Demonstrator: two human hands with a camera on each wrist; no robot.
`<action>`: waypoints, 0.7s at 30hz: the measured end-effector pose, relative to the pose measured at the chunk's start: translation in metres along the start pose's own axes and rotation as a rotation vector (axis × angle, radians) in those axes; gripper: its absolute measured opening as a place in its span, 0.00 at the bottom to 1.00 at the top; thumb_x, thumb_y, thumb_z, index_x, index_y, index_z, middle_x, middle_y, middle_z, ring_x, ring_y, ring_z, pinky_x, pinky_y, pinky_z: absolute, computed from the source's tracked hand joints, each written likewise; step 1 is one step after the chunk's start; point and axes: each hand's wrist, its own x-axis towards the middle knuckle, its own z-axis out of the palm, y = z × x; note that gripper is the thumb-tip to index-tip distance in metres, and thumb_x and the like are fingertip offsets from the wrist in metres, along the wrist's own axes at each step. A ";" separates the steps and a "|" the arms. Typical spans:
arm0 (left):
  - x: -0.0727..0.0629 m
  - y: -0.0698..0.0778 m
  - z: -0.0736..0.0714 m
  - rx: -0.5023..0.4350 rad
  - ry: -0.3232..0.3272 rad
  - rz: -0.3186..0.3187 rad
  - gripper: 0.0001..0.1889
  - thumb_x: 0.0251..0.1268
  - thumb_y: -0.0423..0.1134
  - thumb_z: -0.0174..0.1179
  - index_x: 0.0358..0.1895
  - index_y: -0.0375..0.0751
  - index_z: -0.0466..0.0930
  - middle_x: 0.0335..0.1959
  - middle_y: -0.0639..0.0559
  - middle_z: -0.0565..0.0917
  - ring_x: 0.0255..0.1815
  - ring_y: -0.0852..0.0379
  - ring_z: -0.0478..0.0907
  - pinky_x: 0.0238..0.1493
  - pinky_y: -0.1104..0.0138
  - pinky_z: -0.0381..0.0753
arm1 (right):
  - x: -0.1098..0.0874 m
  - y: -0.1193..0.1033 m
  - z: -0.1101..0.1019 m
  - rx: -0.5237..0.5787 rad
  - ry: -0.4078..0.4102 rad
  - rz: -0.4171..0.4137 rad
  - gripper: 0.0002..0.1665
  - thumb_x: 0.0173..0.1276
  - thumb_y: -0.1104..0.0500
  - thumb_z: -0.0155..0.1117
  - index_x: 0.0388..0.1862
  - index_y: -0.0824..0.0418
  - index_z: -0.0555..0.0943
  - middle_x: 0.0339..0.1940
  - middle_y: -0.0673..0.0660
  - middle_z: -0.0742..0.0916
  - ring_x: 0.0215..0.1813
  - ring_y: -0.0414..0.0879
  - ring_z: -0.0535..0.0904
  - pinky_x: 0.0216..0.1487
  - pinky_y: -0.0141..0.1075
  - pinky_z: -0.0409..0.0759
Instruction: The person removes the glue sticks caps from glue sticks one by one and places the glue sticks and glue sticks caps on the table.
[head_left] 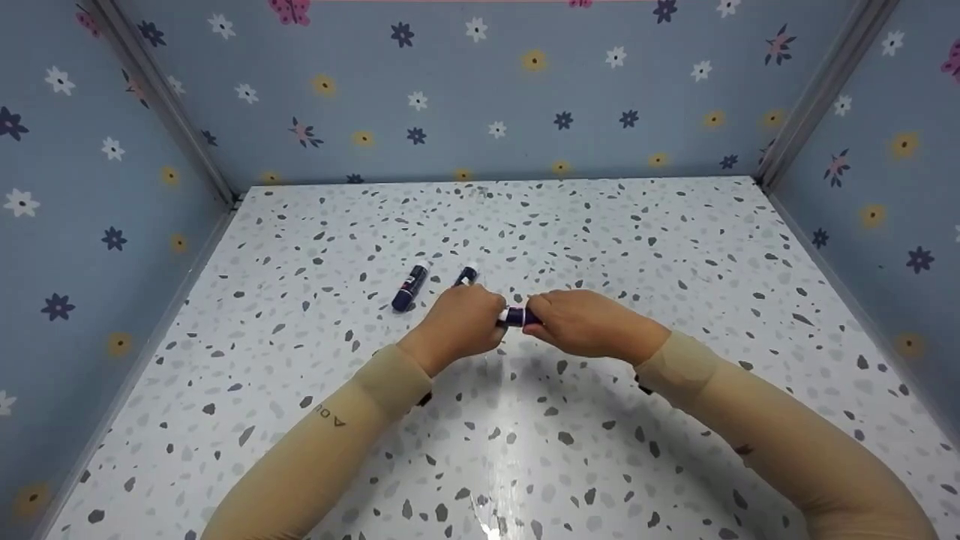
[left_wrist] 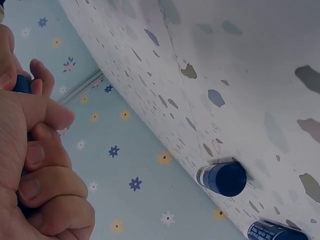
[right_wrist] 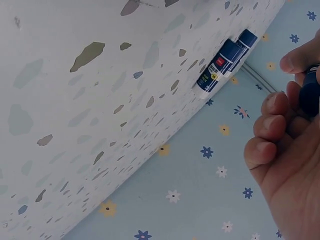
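**Both hands on one glue stick, two more lying behind**

Going left to right: a glue stick (head_left: 410, 288) lies flat on the speckled surface (head_left: 675, 247), well left of the hands, dark cap end toward the person. Just right of it a second stick (head_left: 466, 276) lies almost parallel, and its near end disappears behind the left hand's knuckles. Neither one is touched.

Then the left hand (head_left: 459, 324), fingers curled tight around one end of a third stick (head_left: 515, 316). The left wrist view shows the fingers folded in with just a bit of blue peeking out at the top. The right hand (head_left: 581, 322) grips the other end the same way, and the right wrist view has the blue barrel sitting between the curled fingers and thumb. Only a short white-and-blue bit shows between the two fists, held a little above the surface, roughly centre.

It looks like the cap is being pulled or twisted. For that to go well, one hand should probably hold the body steady while the other turns, pulling straight along the stick's axis so nothing bends or pops loose. Can't tell which end is the cap, since the fists cover both.
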 end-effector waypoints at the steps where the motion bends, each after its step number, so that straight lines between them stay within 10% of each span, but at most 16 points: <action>1: 0.000 0.000 0.000 0.000 -0.001 0.003 0.09 0.67 0.35 0.66 0.28 0.38 0.80 0.20 0.49 0.74 0.25 0.49 0.71 0.34 0.47 0.82 | 0.000 0.000 0.000 -0.002 0.002 0.000 0.18 0.89 0.49 0.54 0.43 0.62 0.73 0.32 0.54 0.78 0.33 0.47 0.71 0.37 0.46 0.75; 21: -0.001 -0.001 -0.002 -0.039 -0.016 0.008 0.12 0.65 0.33 0.65 0.24 0.41 0.74 0.19 0.52 0.71 0.24 0.51 0.67 0.32 0.50 0.79 | -0.002 -0.001 0.002 -0.048 0.069 -0.057 0.17 0.88 0.51 0.57 0.41 0.63 0.73 0.30 0.54 0.77 0.32 0.47 0.69 0.36 0.45 0.74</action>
